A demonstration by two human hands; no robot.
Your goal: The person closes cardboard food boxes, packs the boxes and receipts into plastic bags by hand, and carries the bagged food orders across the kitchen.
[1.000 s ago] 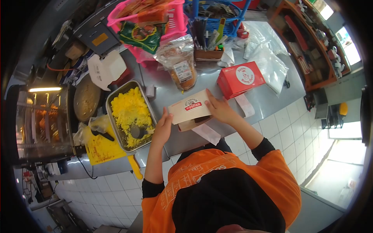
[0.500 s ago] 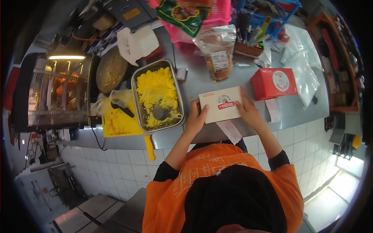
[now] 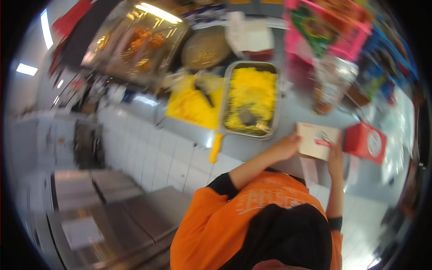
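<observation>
Between my two hands is a closed cream cardboard food box (image 3: 318,142) with a red and black printed label on its lid. My left hand (image 3: 287,146) grips the left end of the box, while my right hand (image 3: 335,158) is closed along its right side. A paper slip (image 3: 308,172) hangs below the box at the counter's front edge. Just right of my right hand stands a red box (image 3: 365,142) with a round white logo. Motion blurs the view, so the fingertips are not sharp.
Left of my hands, a metal tray (image 3: 277,101) holds yellow rice and a dark scoop. Beyond it are a yellow cutting board (image 3: 189,105), a knife with a yellow handle (image 3: 216,148) and a lit display warmer (image 3: 135,42). A pink basket (image 3: 302,50) and wrapped bread (image 3: 333,83) stand behind.
The camera view has turned left, so the counter things appear shifted right and tilted. Both hands still hold the cream box. More of the steel units on the left shows.
</observation>
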